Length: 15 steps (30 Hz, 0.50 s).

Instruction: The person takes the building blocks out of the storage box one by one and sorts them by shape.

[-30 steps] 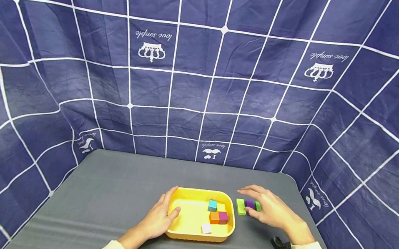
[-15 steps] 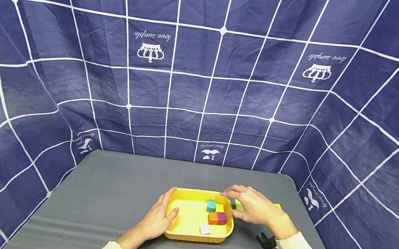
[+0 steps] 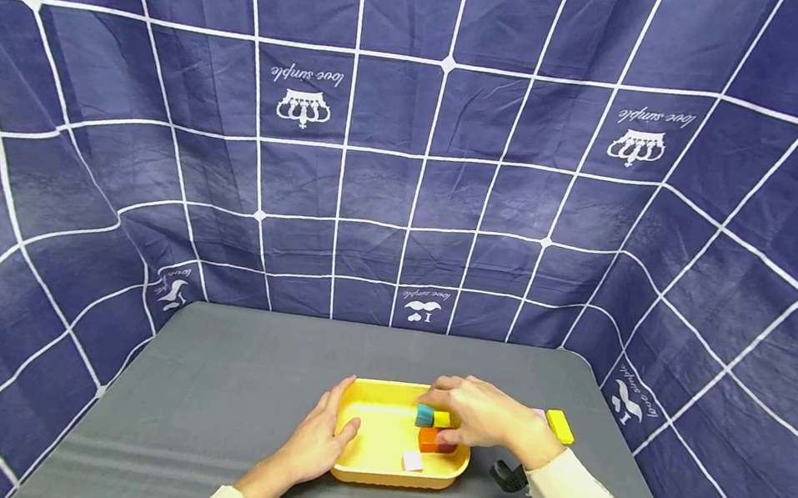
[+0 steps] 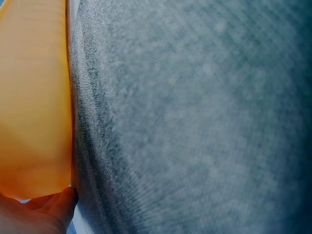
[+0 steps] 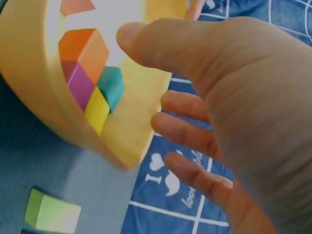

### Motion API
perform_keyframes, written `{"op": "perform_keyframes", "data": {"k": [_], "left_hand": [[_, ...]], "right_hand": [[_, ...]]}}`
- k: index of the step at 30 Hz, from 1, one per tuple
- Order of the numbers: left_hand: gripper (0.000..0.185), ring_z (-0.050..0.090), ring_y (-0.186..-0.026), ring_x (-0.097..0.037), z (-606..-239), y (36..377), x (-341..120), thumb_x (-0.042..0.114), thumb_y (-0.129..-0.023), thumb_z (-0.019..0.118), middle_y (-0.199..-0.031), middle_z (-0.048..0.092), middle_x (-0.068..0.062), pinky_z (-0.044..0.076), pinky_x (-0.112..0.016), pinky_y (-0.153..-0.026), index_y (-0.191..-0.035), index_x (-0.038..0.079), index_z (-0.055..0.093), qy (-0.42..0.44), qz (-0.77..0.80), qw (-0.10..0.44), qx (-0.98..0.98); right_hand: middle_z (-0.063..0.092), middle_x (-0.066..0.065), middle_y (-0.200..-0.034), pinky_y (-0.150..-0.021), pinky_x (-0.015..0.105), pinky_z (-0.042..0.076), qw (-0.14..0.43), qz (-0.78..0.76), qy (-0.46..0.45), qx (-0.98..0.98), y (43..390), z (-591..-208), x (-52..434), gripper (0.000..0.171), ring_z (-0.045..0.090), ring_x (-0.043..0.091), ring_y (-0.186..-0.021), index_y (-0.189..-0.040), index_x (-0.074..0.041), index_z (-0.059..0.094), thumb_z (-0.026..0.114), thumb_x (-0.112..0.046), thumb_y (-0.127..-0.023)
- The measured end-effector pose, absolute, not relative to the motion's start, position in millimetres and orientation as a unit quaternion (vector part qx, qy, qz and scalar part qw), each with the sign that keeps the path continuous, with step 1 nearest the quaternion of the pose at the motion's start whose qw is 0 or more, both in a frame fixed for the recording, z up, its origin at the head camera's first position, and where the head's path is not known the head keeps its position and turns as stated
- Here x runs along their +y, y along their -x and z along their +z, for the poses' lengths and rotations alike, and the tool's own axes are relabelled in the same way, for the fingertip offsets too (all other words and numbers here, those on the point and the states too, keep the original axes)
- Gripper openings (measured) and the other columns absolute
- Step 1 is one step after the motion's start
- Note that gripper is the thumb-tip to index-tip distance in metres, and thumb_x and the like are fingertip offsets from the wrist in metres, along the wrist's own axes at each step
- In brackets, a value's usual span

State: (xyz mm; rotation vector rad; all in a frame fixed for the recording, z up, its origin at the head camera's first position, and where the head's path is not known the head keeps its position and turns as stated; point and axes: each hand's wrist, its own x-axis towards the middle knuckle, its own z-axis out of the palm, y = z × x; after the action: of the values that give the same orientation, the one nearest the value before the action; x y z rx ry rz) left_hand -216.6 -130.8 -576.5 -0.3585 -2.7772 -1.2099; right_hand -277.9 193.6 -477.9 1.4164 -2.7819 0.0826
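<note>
My left hand [image 3: 317, 440] holds the left end of a yellow plastic tray [image 3: 369, 474], thumb over the rim and fingers along the outer wall. In the left wrist view its fingertips [image 4: 63, 207] lie at the tray's lower edge. My right hand [image 3: 486, 416] is over the tray's right end, thumb and fingers apart with nothing between them. Under it sit a teal block [image 5: 112, 87], a yellow block [image 5: 98, 113], an orange block [image 5: 87, 51] and a purple block [image 5: 78, 85]. A pale pink block [image 3: 412, 460] lies nearer the tray's front wall.
Right of the tray, a yellow block [image 3: 561, 426] and a pink block [image 3: 539, 415] lie on the grey cloth [image 3: 262, 366], the pink one partly behind my forearm. A light green block [image 5: 53, 214] shows in the right wrist view. Blue gridded curtains [image 3: 377, 187] enclose the table.
My right hand has moved left, from above the blocks beside the tray to over the blocks inside it. The left hand and the tray have stayed in place.
</note>
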Motion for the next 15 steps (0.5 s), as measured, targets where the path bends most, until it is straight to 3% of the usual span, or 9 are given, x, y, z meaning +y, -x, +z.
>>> {"op": "perform_keyframes", "data": {"k": [2, 3, 9, 10, 15], "left_hand": [[0.075, 0.069, -0.141, -0.046, -576.5, 216.0, -130.6, 0.026, -0.114, 0.072, -0.159, 0.062, -0.025, 0.053, -0.071, -0.122, -0.179, 0.011, 0.037, 0.116, -0.399, 0.046, -0.908], [0.075, 0.069, -0.141, -0.046, -576.3, 215.6, -130.4, 0.026, -0.114, 0.072, -0.158, 0.062, -0.025, 0.053, -0.071, -0.122, -0.179, 0.012, 0.037, 0.115, -0.4, 0.045, -0.908], [0.074, 0.069, -0.142, -0.047, -574.3, 214.7, -130.2, 0.024, -0.114, 0.072, -0.158, 0.062, -0.025, 0.053, -0.071, -0.122, -0.179, 0.013, 0.037, 0.116, -0.398, 0.045, -0.909], [0.074, 0.068, -0.143, -0.047, -574.2, 214.7, -130.3, 0.024, -0.114, 0.071, -0.159, 0.061, -0.025, 0.053, -0.071, -0.123, -0.179, 0.013, 0.037, 0.116, -0.399, 0.045, -0.909], [0.074, 0.069, -0.142, -0.047, -574.1, 215.3, -130.0, 0.024, -0.114, 0.071, -0.159, 0.061, -0.025, 0.053, -0.071, -0.123, -0.179, 0.012, 0.036, 0.115, -0.397, 0.044, -0.909]], "right_hand": [[0.078, -0.005, -0.136, -0.107, 0.045, 0.064, -0.001, 0.027, -0.459, -0.888, 279.4, -479.6, 188.4, 0.062, 0.077, 0.015, -0.117, -0.151, -0.023, 0.078, 0.099, -0.038, -0.094], [0.077, -0.003, -0.138, -0.109, 0.044, 0.064, 0.006, 0.024, -0.471, -0.882, 298.4, -508.3, 192.1, 0.065, 0.078, 0.016, -0.116, -0.153, -0.022, 0.077, 0.099, -0.04, -0.094], [0.077, -0.003, -0.141, -0.109, 0.043, 0.066, -0.021, 0.033, -0.484, -0.874, 304.6, -517.7, 181.9, 0.064, 0.079, 0.017, -0.114, -0.15, -0.021, 0.079, 0.1, -0.04, -0.093], [0.078, -0.005, -0.138, -0.106, 0.042, 0.067, -0.036, 0.036, -0.475, -0.878, 287.1, -491.4, 174.4, 0.061, 0.079, 0.014, -0.112, -0.146, -0.022, 0.081, 0.101, -0.038, -0.092], [0.078, -0.005, -0.135, -0.103, 0.032, 0.066, -0.06, 0.033, -0.47, -0.88, 286.8, -494.1, 169.4, 0.058, 0.076, 0.008, -0.109, -0.141, -0.022, 0.084, 0.104, -0.039, -0.089]]}}
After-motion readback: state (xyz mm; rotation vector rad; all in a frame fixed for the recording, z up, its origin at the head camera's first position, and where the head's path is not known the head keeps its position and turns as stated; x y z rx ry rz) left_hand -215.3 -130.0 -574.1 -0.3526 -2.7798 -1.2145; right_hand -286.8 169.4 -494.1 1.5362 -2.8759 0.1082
